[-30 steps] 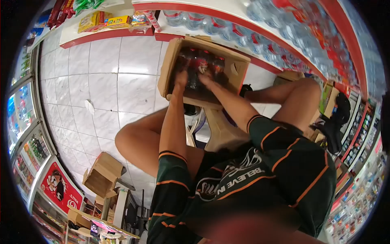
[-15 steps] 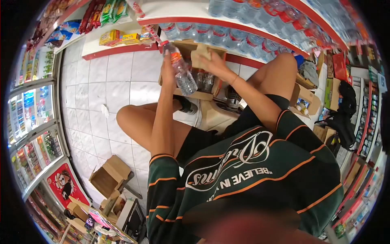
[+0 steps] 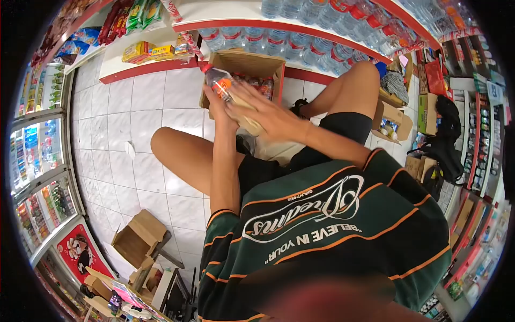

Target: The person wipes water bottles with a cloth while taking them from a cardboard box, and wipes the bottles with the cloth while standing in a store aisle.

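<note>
My left hand (image 3: 219,107) is wrapped round a clear plastic bottle (image 3: 216,77) with a red cap and a red-orange label. The bottle leans, its cap pointing up and left. Against its side my right hand (image 3: 268,114) presses a pale beige cloth (image 3: 248,122), which hides the lower part of the bottle. Just beyond both hands stands an open cardboard box (image 3: 257,60) with several bottles (image 3: 266,87) inside, partly covered by my right hand.
Shelves of water bottles (image 3: 292,44) run along the front. Small yellow boxes (image 3: 137,52) sit on a low shelf at the left. An open carton (image 3: 140,236) lies on the tiled floor behind left; another carton (image 3: 394,121) stands at the right. Glass-door coolers (image 3: 37,155) line the left.
The cloth in my right hand has moved left and down from above the box onto the bottle. My left hand has brought the bottle slightly left and down.
</note>
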Available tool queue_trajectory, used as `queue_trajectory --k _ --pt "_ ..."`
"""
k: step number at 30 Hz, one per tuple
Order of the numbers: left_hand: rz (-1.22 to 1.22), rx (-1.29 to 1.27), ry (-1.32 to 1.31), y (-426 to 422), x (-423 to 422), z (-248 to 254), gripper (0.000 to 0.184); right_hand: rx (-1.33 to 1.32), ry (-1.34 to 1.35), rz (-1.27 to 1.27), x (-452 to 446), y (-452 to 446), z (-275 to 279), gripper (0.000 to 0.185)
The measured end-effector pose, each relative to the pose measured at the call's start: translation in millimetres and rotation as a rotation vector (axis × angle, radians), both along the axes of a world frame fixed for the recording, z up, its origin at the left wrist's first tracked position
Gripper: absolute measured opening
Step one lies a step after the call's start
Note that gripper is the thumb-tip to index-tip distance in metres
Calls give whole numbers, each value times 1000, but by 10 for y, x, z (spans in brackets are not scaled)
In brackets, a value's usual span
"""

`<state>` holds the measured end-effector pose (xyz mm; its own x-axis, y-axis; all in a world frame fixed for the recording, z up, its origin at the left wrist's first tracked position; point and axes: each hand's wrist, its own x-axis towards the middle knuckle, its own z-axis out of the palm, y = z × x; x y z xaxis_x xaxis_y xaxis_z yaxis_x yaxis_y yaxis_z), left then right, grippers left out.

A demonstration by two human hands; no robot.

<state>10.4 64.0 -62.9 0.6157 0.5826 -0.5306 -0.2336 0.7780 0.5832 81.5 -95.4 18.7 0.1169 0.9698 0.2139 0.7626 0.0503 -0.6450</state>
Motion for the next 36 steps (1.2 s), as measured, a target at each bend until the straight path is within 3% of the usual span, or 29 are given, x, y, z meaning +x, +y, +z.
queue_trajectory --k 2,4,5,7,8,9,11,12,14,15,17,19,20,23,24,25,27,28,30,31,33,35,36 --pt "4 -10 40 56 21 177 72 -25 -4 35 -70 -335 -1 67" --pt "-11 -29 45 104 24 250 72 -206 423 36 -75 -581 60 66" --pt "-7 -26 29 128 53 248 72 -204 408 40 -22 -546 38 66" --pt "-28 -74 -41 84 74 236 71 -53 254 -201 78 -479 77 65" --pt "-32 -76 -48 13 97 227 71 137 599 -224 115 -348 37 67" --pt "-73 -61 -45 -76 138 221 70 141 591 -229 190 -186 104 67" --pt "-245 -58 41 -219 107 146 65 171 457 -343 315 101 244 72" --pt "-139 -95 27 -389 168 148 66 173 458 -345 332 221 199 72" --pt "-29 -129 13 -572 207 190 66 14 -229 -164 340 382 96 80" --pt "18 -113 4 -584 178 213 65 18 -231 -163 310 357 96 80" --pt "64 -103 6 -502 91 126 65 -51 -102 -76 104 172 102 84" --pt "-62 -228 -298 -103 39 -264 65 -2 -85 -74 -108 -100 81 83" --pt "-36 -70 -199 39 51 -446 67 -92 48 -16 -164 -283 151 82" --pt "51 -42 -44 -25 -26 203 67 -121 349 68 -39 -583 97 79" --pt "65 -61 -61 -45 -46 176 69 -66 523 92 6 -625 57 78" --pt "63 -64 -58 -88 -64 132 69 -69 525 89 21 -549 159 78" --pt "-22 -195 -258 -183 -106 71 67 75 886 -272 34 -299 298 73" --pt "-71 -36 -117 -278 -85 223 63 79 886 -278 95 -167 253 73" --pt "-128 -105 -125 -441 -4 471 63 176 412 -289 205 86 183 75" --pt "-178 -176 -134 -489 22 507 63 175 410 -291 152 152 171 75" --pt "-100 -74 -94 -400 1 230 65 182 -2 -202 53 212 140 78" --pt "-112 -206 -294 -137 -125 9 68 107 38 -173 -125 -10 105 82" --pt "-40 -105 -344 27 -84 -265 67 19 161 -102 -206 -170 144 82"
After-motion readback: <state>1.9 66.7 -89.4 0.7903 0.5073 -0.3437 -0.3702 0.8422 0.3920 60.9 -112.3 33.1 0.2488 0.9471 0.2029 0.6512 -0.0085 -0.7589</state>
